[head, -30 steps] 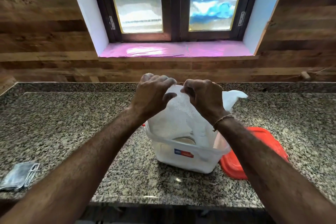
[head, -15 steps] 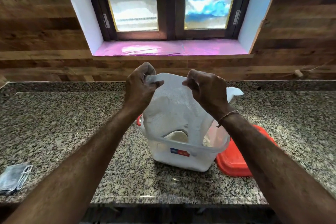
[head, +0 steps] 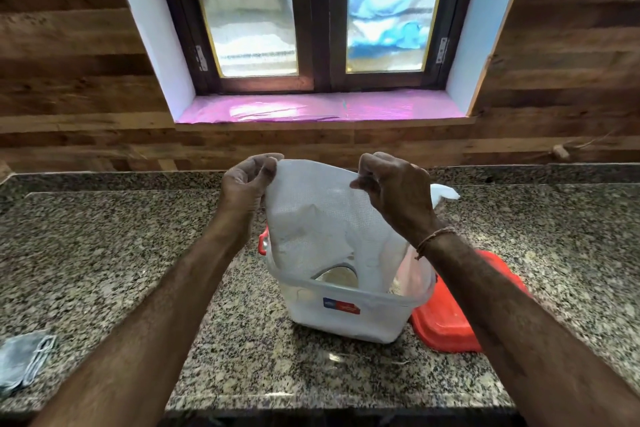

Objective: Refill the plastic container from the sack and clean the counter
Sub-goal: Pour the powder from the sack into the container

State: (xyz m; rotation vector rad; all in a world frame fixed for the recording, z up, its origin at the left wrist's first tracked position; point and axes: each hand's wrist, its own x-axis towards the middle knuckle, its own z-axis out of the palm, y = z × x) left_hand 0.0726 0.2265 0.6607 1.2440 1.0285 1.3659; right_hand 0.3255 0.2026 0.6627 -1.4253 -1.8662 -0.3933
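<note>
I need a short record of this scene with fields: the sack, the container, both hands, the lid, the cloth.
sack: white, woven, lower end inside the container
container: clear plastic, open, on the counter
left hand: pinches the sack's top left corner
right hand: pinches the sack's top right corner
lid: red, on the counter, right of the container
cloth: grey, near the counter's left front edge

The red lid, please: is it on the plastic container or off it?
Off. The red lid lies on the counter beside the container, whose open top takes the sack.
</note>
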